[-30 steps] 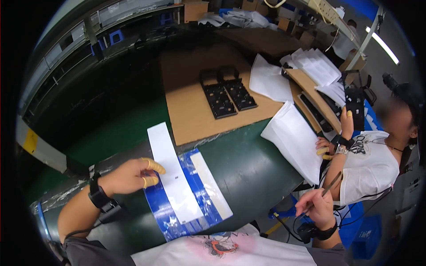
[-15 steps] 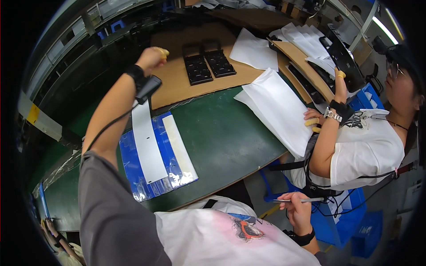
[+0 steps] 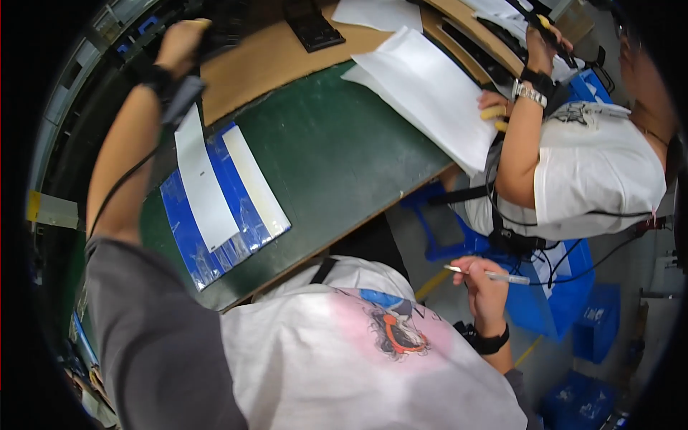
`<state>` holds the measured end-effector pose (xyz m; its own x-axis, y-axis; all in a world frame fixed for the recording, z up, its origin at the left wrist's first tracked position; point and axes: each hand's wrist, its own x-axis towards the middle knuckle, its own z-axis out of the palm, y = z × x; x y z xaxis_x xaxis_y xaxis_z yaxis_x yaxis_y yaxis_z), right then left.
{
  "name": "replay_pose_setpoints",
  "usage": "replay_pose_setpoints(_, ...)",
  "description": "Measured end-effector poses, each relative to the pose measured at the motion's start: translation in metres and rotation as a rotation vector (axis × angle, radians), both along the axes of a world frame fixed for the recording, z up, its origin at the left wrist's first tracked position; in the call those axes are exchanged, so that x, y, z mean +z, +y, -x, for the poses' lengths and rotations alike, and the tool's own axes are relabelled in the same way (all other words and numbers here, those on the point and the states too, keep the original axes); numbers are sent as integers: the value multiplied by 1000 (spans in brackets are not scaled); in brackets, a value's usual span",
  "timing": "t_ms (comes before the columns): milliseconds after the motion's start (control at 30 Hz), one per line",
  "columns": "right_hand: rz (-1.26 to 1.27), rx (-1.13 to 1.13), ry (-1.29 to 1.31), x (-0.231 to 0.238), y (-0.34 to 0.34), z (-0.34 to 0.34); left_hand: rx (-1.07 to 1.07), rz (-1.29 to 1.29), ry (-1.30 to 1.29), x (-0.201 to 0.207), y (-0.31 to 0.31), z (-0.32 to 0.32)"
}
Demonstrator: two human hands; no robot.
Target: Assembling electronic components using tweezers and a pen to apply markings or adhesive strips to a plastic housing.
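Slim silver metal tool (image 3: 506, 277): clamped in our right hand (image 3: 487, 295), tip best kept clear of our body. Flat white strip (image 3: 202, 175): on a blue, clear-taped panel (image 3: 180, 228), dark-green counter (image 3: 322, 143) beneath. Left hand (image 3: 181, 47): far outstretched, blurred; we cannot tell its grip; steady, level handling seems wise. Black plastic frame (image 3: 319, 36): on brown cardboard (image 3: 265, 79), to its right.

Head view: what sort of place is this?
Likely a factory assembly workshop: a green-topped workbench, a black part lying on cardboard, and blue bins nearby.
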<state>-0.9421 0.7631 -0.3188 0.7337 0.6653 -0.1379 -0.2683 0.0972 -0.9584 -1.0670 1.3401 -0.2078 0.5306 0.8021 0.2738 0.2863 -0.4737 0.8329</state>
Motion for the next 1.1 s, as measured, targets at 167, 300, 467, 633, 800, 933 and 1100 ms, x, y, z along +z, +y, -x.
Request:
replay_pose_setpoints(167, 20, 192, -101, 13, 23, -4, -2, 245, -277, 76, -64, 128)
replay_pose_setpoints(300, -8, 223, -226, 25, 44, 4, 10, 93, -187, 73, -124, 214)
replay_pose_setpoints(467, -224, 185, -116, 34, 57, 32, 3, 501, -867, 37, -208, 290)
replay_pose_setpoints(633, -234, 257, 71, 29, 75, 36, 40, 344, -855, -2, -265, 321)
replay_pose_setpoints(800, -217, 328, 86, 37, 107, 37, 99, 379, -924, -8, -281, 282)
replay_pose_setpoints(933, -249, 404, 112, 52, 140, 50, 120, 391, -904, 0, -284, 274)
replay_pose_setpoints(1100, -229, 438, 2, 65, 179, 65, 124, 497, -903, 11, -256, 251)
